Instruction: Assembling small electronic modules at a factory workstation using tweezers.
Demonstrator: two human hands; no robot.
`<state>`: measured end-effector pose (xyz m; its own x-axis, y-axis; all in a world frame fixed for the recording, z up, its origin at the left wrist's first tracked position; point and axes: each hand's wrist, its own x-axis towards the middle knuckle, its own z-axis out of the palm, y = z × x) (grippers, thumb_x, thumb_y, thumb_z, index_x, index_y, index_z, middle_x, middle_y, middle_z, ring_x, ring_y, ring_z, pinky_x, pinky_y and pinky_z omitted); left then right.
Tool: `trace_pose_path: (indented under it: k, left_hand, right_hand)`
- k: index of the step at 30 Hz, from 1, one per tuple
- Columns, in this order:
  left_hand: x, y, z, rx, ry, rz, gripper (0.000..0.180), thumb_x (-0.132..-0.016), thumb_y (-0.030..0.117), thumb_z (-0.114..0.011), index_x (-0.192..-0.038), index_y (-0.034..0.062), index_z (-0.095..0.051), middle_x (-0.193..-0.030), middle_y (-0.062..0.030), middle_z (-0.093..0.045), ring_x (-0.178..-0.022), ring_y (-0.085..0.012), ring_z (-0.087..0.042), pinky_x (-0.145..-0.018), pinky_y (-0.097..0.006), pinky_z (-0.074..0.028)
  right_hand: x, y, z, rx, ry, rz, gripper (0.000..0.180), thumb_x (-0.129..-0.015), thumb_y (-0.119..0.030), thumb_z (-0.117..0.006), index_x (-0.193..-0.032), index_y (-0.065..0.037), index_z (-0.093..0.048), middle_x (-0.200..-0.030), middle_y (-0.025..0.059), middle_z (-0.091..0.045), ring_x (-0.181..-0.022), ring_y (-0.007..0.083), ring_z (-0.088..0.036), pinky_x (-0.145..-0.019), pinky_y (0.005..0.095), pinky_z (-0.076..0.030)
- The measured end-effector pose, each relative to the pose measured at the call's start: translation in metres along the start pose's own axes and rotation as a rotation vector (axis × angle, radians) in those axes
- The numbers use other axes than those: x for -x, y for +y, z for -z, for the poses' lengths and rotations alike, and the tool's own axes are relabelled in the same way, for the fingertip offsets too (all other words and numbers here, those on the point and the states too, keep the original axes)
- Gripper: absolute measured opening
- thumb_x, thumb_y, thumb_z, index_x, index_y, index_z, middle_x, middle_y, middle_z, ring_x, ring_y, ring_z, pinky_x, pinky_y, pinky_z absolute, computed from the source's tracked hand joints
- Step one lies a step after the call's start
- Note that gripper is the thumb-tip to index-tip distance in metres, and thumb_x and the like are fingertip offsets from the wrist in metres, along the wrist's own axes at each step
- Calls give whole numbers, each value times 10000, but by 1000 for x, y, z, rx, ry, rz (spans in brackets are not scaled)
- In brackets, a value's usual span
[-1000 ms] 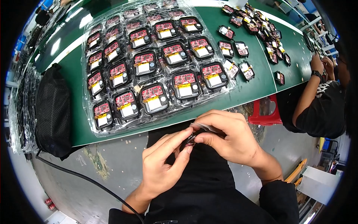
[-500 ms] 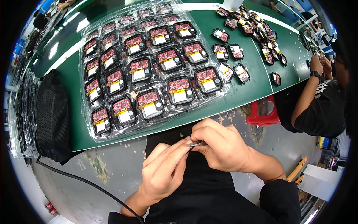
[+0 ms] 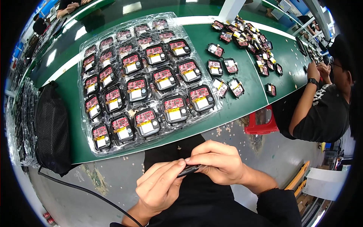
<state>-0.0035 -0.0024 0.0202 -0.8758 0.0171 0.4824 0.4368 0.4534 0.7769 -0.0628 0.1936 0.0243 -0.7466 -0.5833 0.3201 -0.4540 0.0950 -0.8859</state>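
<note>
Between my two hands, above my lap, is a small dark casing (image 3: 188, 171) seen nearly edge-on. My left hand (image 3: 160, 185) is closed on its left end, thumb below and fingers on top. My right hand (image 3: 219, 162) pinches the other end. Most of the casing is covered by fingers, so its inside cannot be seen. Past my hands, on the green table (image 3: 230, 109), lies a clear plastic tray (image 3: 151, 145). Rows of black casings (image 3: 175, 109) with red circuit boards, white blocks and yellow tape sit in it.
Loose casings (image 3: 242, 38) are heaped to the tray's right. A black mesh bag (image 3: 53, 128) sits at the table's left end, near a stack of clear trays (image 3: 20, 121). At right a co-worker (image 3: 321, 109) sits by a red stool (image 3: 261, 121). A black cable (image 3: 87, 184) runs at lower left.
Both hands have moved slightly down and left in the picture. The casing has turned so more of its dark side shows. The table scene has shifted a little with my head.
</note>
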Motion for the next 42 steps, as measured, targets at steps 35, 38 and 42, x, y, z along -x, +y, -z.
trace_pose_path:
  k: [35, 38, 42]
  left_hand:
    - [-6, 13, -16, 130, -26, -28, 424, -802, 39, -840, -1167, -101, -675, -990, -219, -737, -832, -306, -755, -728, -330, -633]
    - [-1, 10, -20, 591, 112, 208, 512, -861, 194, -825, -1233, -103, -637, -1106, -252, -714, -933, -330, -753, -794, -352, -642]
    - [4, 4, -16, 602, -101, 279, 661, -930, 422, -717, -1282, -122, -587, -1222, -288, -654, -1115, -375, -689, -926, -441, -603]
  right_hand:
    - [-3, -2, 21, 190, 191, 178, 280, -708, 38, -806, -965, 2, -701, -858, 130, -711, -665, 250, -704, -569, 289, -556]
    - [-24, 8, 31, -39, 707, 0, 284, -921, 40, -697, -1170, 30, -560, -811, 56, -671, -730, 86, -638, -614, 214, -496]
    - [-75, 56, 102, 252, 614, -249, 175, -938, -33, -703, -1074, 20, -606, -883, 52, -690, -768, 59, -603, -660, 229, -492]
